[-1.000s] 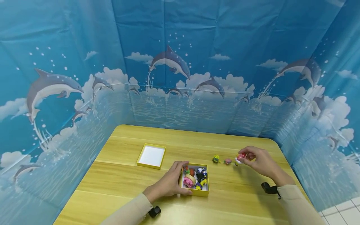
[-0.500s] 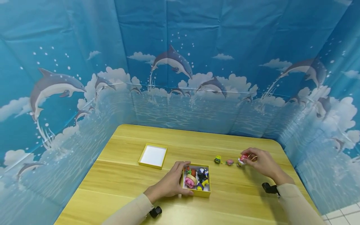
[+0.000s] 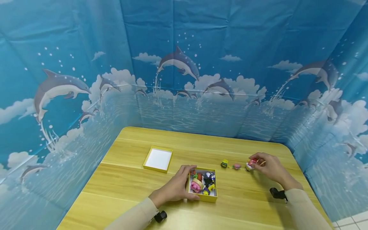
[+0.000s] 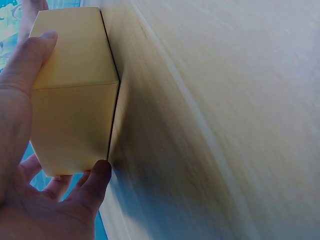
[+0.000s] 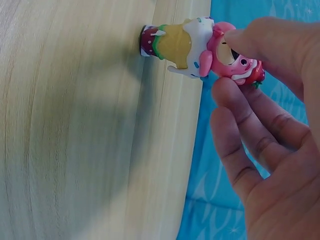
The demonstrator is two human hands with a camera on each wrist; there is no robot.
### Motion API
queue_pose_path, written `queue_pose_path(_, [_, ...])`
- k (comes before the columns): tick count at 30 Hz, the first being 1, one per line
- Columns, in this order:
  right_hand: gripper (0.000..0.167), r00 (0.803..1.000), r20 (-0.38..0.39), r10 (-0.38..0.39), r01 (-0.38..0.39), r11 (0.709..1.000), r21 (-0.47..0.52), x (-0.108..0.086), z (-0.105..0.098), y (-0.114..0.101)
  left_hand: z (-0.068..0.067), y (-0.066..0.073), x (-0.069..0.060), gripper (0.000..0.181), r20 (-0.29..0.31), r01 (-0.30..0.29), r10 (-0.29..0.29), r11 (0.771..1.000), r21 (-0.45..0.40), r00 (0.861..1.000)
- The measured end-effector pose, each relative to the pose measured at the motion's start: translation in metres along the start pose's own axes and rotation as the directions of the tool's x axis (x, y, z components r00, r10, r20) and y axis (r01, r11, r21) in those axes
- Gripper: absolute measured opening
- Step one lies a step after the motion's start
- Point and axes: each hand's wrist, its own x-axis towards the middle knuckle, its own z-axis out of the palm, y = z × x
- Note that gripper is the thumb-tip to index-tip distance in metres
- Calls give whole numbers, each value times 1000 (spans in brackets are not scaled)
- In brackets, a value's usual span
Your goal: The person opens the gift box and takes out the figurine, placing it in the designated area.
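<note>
My left hand (image 3: 173, 187) holds the left side of a small yellow box (image 3: 207, 198), thumb at the front wall and fingers at the back. In the left wrist view the box's plain outer walls (image 4: 75, 115) show between thumb and fingers. Inside lie several toy figures, among them a pink one (image 3: 195, 186) and a black one (image 3: 208, 181). My right hand (image 3: 271, 167) pinches the pink head of a toy figurine (image 5: 172, 45) with a yellow-and-white body, a strawberry on top and a dark red base. The base is at the tabletop; whether it touches is unclear.
A green-and-yellow toy (image 3: 224, 164) and a small pink toy (image 3: 236, 166) stand in a row left of the right hand. The box lid (image 3: 157, 158), white inside, lies at the back left of the wooden table (image 3: 129, 179). A blue dolphin curtain (image 3: 201, 111) surrounds the table.
The head view has turned slightly, so everything sits a little farther right in it. Both hands keep their holds, on the box and on the figurine, with hardly any movement over the table.
</note>
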Motion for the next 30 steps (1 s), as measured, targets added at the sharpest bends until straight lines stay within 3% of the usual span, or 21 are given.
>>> queue_pose_path(15, [37, 999, 36, 9, -10, 1000, 6, -8, -5, -4, 0, 4, 1, 128, 6, 11, -11, 1000, -10, 1000])
queue_pose_path(24, [42, 1000, -4, -26, 26, 998, -58, -11, -3, -11, 1, 3, 0, 129, 13, 30, -29, 999, -20, 999])
queue_pose_path(30, [44, 996, -42, -79, 74, 992, -99, -11, -1, -24, -1, 4, -1, 130, 4, 12, -12, 1000, -18, 1000])
